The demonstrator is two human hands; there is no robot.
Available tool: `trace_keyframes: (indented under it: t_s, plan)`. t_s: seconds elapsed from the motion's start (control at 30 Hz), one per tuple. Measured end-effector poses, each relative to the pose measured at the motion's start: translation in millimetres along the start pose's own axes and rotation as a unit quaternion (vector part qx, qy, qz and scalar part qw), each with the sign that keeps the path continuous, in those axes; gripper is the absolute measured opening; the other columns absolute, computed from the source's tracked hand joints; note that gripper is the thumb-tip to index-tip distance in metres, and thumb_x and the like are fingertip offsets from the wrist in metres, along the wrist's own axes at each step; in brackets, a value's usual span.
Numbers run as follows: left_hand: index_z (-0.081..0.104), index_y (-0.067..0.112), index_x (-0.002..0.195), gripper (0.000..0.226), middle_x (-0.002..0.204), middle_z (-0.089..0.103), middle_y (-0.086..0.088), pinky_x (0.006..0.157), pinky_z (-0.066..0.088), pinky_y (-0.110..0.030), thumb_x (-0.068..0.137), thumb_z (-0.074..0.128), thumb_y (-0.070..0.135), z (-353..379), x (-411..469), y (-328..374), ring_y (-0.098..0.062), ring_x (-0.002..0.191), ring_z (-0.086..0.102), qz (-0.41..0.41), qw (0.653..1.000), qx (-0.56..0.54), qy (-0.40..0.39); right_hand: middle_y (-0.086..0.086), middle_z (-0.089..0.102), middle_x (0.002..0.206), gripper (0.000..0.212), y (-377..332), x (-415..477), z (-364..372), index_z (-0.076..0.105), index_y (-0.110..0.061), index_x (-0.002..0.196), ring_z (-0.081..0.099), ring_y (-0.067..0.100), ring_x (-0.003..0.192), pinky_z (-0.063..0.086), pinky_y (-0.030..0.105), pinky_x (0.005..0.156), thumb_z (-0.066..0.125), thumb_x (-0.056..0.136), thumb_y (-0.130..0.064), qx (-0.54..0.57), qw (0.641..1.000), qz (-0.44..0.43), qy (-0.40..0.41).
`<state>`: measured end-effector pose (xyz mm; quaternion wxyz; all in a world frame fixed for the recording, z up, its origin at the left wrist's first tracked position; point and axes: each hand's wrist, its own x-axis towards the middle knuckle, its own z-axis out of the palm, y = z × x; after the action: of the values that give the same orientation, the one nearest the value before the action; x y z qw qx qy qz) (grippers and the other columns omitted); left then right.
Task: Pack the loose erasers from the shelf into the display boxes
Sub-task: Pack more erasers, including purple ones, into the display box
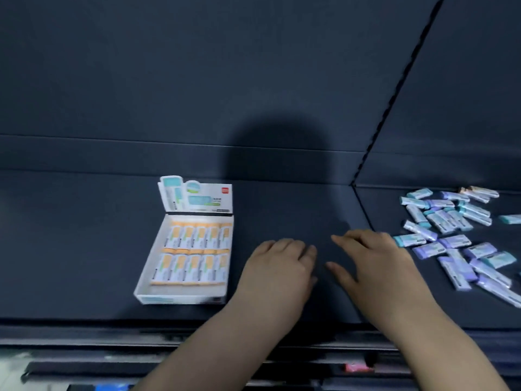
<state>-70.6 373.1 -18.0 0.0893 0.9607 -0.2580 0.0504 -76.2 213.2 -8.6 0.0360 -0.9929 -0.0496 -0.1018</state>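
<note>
A white display box stands on the dark shelf at the left, lid flap up, filled with two rows of orange-banded erasers. To the right lies a loose pile of purple and teal wrapped erasers. My left hand hovers over the shelf just right of the box, fingers loosely curled, holding nothing. My right hand is beside it, fingers spread and relaxed, its far edge close to the nearest teal eraser of the pile. Neither hand holds an eraser.
The dark shelf has a back wall and a seam between two panels running up to the right. Its front edge crosses below my forearms. A small red object shows on a lower level.
</note>
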Motion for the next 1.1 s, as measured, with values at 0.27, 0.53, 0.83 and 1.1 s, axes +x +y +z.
trace_keyframes:
  t_s: [0.27,0.53,0.83,1.1]
  plan:
    - [0.071,0.013,0.105,0.057,0.095,0.072,-0.003,0.076,0.054,-0.035,0.057,0.084,0.039,6,56,101,-0.022,0.087,0.069,-0.061,0.997,0.040,0.002,0.006,0.064,0.108,0.050,119,-19,-24,0.064,-0.015,0.114,0.058,0.030,0.103,0.051,0.043,0.083,0.074,0.071,-0.039,-0.007,0.998,-0.054,-0.035]
    - [0.021,0.022,0.147,0.058,0.146,0.034,0.005,0.108,0.021,-0.028,0.096,0.037,0.044,20,85,166,-0.016,0.134,0.031,-0.088,0.995,0.035,0.005,0.007,0.064,0.108,0.048,196,-30,-33,0.064,-0.015,0.112,0.058,0.030,0.103,0.049,0.042,0.082,0.072,0.073,-0.041,-0.014,0.996,-0.042,-0.074]
    - [0.019,0.022,0.147,0.057,0.145,0.032,0.006,0.107,0.023,-0.026,0.097,0.035,0.044,26,109,168,-0.016,0.131,0.032,-0.065,0.996,0.055,-0.013,-0.005,0.039,0.137,0.054,216,-21,-37,0.035,-0.026,0.138,0.029,0.018,0.131,0.029,0.032,0.104,0.042,0.091,-0.051,0.018,0.994,-0.010,-0.105]
    - [0.018,0.022,0.147,0.056,0.145,0.031,0.007,0.100,0.029,-0.025,0.098,0.034,0.044,29,145,174,-0.014,0.130,0.031,-0.010,0.998,0.023,-0.052,-0.004,0.040,0.138,0.054,242,-10,-34,0.037,-0.025,0.138,0.031,0.020,0.130,0.030,0.033,0.101,0.045,0.090,-0.049,0.019,0.992,0.052,-0.112]
